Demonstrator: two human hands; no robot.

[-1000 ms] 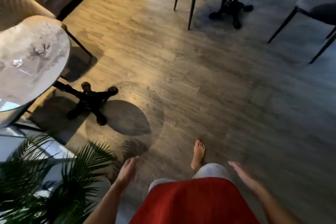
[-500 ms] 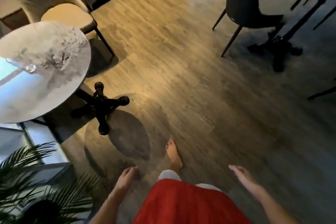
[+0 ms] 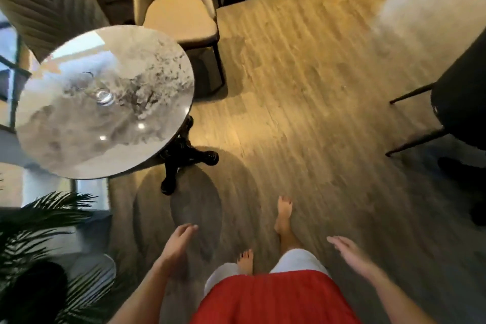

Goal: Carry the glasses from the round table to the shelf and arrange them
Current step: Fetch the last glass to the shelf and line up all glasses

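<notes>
The round marble-topped table (image 3: 79, 144) stands at the left on a black cross-shaped foot. On its top stand clear glasses (image 3: 101, 93), hard to count against the reflections. My left hand (image 3: 178, 244) hangs low over the floor, below and right of the table, fingers apart and empty. My right hand (image 3: 347, 251) is out to the right, also open and empty. Both hands are well away from the glasses. No shelf is in view.
A beige padded chair (image 3: 181, 16) stands behind the table and another beige chair back (image 3: 44, 0) at the far left. A dark chair (image 3: 457, 110) is at the right edge. A palm plant (image 3: 44, 244) fills the lower left. Wooden floor lies between.
The view has swung left and toward the round table, which now shows whole with the glasses on it. My feet have stepped forward. Both hands stay empty.
</notes>
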